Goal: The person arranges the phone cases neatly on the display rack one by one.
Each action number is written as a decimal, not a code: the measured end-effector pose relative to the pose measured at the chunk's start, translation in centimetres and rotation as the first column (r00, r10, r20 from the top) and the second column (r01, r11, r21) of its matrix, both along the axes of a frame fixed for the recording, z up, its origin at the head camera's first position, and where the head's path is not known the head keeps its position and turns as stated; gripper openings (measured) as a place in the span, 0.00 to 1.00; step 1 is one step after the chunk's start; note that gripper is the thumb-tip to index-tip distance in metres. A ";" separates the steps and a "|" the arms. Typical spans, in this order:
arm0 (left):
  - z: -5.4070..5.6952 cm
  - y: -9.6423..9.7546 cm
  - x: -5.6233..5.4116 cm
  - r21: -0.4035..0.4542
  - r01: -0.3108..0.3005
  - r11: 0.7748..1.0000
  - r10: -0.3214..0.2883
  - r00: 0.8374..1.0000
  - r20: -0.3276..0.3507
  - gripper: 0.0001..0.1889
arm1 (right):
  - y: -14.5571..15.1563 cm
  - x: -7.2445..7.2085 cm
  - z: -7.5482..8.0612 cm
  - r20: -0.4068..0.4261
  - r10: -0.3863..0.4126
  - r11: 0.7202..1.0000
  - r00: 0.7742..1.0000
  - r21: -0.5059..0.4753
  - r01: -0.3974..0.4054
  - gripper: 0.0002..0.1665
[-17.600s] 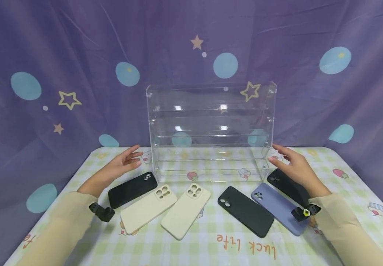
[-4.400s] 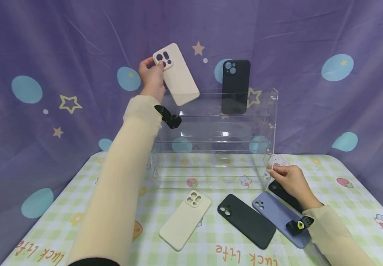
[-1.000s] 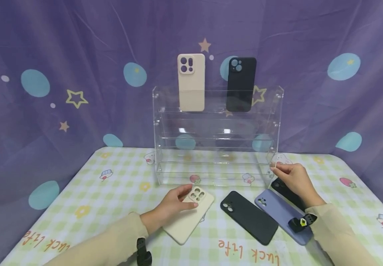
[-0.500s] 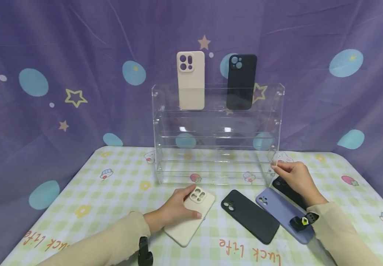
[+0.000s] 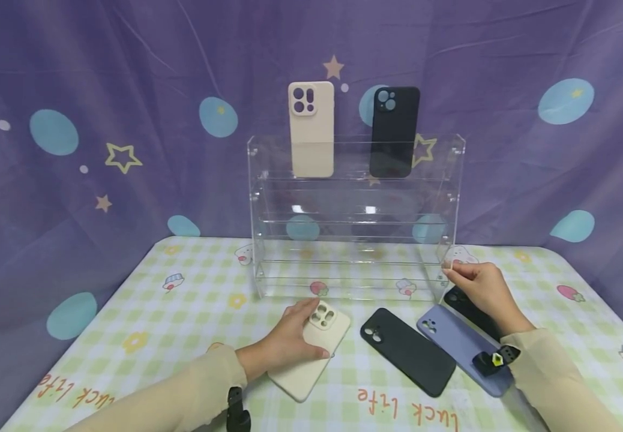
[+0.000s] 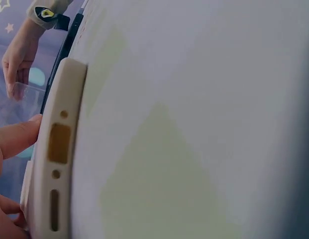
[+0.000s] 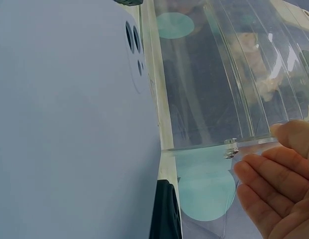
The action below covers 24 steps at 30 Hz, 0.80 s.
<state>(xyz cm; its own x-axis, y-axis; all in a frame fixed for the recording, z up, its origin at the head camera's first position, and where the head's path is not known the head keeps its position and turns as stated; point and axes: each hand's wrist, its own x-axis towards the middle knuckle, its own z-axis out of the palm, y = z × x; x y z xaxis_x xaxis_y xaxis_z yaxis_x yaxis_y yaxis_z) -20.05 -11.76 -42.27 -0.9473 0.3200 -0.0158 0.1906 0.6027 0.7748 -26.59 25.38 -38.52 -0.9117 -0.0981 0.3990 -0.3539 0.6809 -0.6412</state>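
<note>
On the checkered cloth [image 5: 192, 318], before a clear tiered rack [image 5: 356, 207], a cream phone case [image 5: 303, 379] is lying under the left hand [image 5: 291, 341], whose thumb and fingers are gripping it near its camera holes. The right hand [image 5: 485, 294] is pinching the rack's side panel between thumb and fingers. Up top, another cream case [image 5: 312, 132] and a black case [image 5: 395, 132] are standing apart. A dark case [image 5: 407, 352], a blue case [image 5: 460, 345] and a partly hidden black one [image 5: 467, 307] are lying toward the right.
</note>
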 end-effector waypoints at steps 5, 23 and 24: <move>0.3 0.0 -0.3 0.054 -0.056 0.997 0.054 0.998 0.041 0.56 | -0.1 0.0 0.0 -0.007 0.006 1.000 1.000 -0.007 -0.006 0.16; 1.7 -1.0 -1.8 0.324 -0.283 0.903 0.200 0.943 0.267 0.17 | 0.2 0.0 -0.1 0.012 0.005 1.000 1.000 -0.003 -0.005 0.17; 1.9 -1.0 -1.9 0.329 -0.280 0.902 0.195 0.943 0.270 0.16 | 0.2 0.0 -0.2 0.012 0.006 1.000 1.000 -0.007 -0.006 0.17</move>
<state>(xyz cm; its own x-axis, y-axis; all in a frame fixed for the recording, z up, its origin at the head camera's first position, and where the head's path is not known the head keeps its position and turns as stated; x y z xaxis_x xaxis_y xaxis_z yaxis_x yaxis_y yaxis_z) -21.92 -12.78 -40.37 -0.9802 0.1103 -0.1643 -0.1278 0.2812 0.9511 -26.62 25.56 -38.67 -0.9159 -0.1013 0.3884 -0.3503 0.6745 -0.6499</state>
